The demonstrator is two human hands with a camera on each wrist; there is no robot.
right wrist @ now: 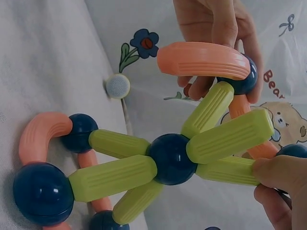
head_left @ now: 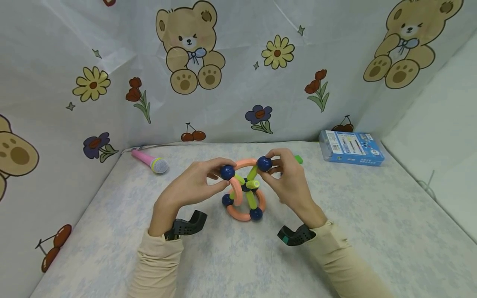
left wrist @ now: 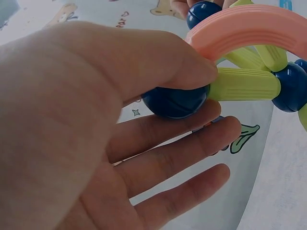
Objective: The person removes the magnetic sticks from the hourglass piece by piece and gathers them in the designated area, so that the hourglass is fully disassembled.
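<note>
Between both hands stands a build of dark blue balls, yellow-green rods and orange curved rods. My left hand [head_left: 193, 182] pinches an upper blue ball [head_left: 227, 172] between thumb and forefinger; its other fingers extend loosely in the left wrist view. With thumb and fingertips my right hand [head_left: 288, 178] pinches another upper ball [head_left: 264, 164]. An orange curved rod [head_left: 246, 162] links these two balls, and a second curved rod [right wrist: 204, 60] juts from the left one, its other end free. Yellow-green rods meet at a central ball [right wrist: 172, 159]. Below, curved rods and balls [head_left: 256, 214] form a ring.
A pink toy microphone [head_left: 149, 160] lies at the table's back left. At the back right is a blue box [head_left: 352, 148]. A small green piece [head_left: 299, 159] shows behind the right hand. A bear-printed cloth [head_left: 231, 103] hangs behind the table [head_left: 231, 265].
</note>
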